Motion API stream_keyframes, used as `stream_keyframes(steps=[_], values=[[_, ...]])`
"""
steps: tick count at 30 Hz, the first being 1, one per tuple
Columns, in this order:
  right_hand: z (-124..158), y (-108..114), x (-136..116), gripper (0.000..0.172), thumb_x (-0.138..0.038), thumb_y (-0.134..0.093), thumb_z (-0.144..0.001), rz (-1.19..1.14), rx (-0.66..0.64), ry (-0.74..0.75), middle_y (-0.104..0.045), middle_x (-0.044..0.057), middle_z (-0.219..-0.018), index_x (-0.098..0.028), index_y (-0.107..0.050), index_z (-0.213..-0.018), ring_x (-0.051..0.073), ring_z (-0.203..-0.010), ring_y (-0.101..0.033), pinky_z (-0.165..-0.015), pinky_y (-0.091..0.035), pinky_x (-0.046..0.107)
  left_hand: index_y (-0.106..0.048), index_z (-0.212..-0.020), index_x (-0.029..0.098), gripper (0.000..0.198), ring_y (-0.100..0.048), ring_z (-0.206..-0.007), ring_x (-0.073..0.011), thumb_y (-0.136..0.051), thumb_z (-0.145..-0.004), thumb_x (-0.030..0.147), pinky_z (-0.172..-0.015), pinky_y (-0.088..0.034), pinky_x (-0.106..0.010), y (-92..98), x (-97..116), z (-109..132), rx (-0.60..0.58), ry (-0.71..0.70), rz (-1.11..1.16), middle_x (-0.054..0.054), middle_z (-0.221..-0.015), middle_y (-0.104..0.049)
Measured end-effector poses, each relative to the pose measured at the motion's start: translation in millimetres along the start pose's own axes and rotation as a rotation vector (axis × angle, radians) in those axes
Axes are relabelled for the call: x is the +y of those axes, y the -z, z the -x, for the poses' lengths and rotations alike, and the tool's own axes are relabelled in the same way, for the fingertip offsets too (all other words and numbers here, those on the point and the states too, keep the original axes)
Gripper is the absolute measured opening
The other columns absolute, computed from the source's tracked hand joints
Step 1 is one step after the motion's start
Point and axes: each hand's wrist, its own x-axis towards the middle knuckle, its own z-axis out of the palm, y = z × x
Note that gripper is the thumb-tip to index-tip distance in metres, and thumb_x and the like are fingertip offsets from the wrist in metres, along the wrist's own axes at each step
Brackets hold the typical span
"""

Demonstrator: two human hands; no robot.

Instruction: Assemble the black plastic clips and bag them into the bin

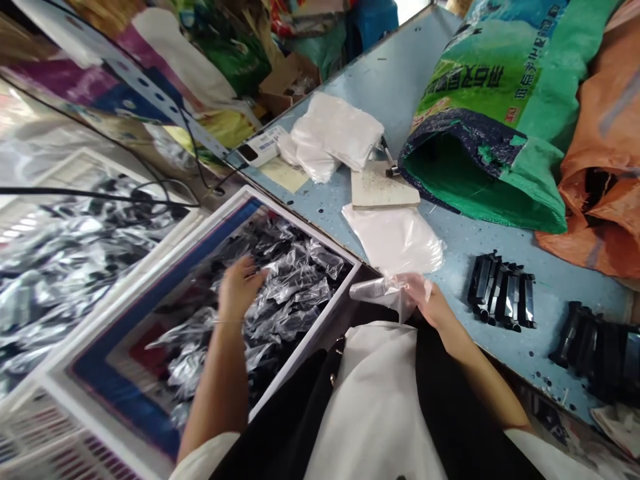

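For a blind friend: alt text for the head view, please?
A person's right hand holds a clear plastic bag beside a speckled blue table; the left hand hovers over a white-framed bin of plastic-wrapped black parts.

A green woven sack (493, 87) lies beside an orange sack (600, 220) on the blue workbench (385, 87).

On my feed, the wearer has short white sleeves (205, 452) and a black vest (440, 400) with a small metal clasp (340, 345), over a white top (375, 407), plus a thin bracelet (227, 322) on the left wrist (225, 313).
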Motion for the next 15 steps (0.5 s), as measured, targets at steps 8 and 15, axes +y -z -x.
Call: stream_keyframes(steps=[8, 15], values=[[-16.9, 16.5, -26.9, 0.034, -0.052, -0.076, -0.08, 0.096, 0.224, 0.252, -0.075, 0.004, -0.103, -0.024, -0.074, -0.099, 0.023, -0.096, -0.069, -0.089, -0.055, 0.038, -0.055, -0.128, 0.019, 0.075, -0.05, -0.131, -0.0349, -0.082, -0.073, 0.063, -0.111, -0.044, -0.056, -93.2, 222.2, 62.4, -0.289, -0.912, 0.371, -0.018, -0.131, -0.054], [-4.6, 47.0, -37.8, 0.022, -0.036, -0.064, -0.086, 0.612, 0.474, 0.422, -0.069, 0.005, -0.097, -0.022, -0.07, -0.102, 0.021, -0.086, -0.064, -0.078, -0.053, 0.035, -0.061, -0.085, 0.018, 0.038, -0.059, -0.076, -0.0184, -0.065, -0.09, 0.055, -0.075, -0.049, -0.032, -132.8, 280.5, 68.3, -0.612, -0.32, 0.753, -0.005, -0.081, -0.063]])
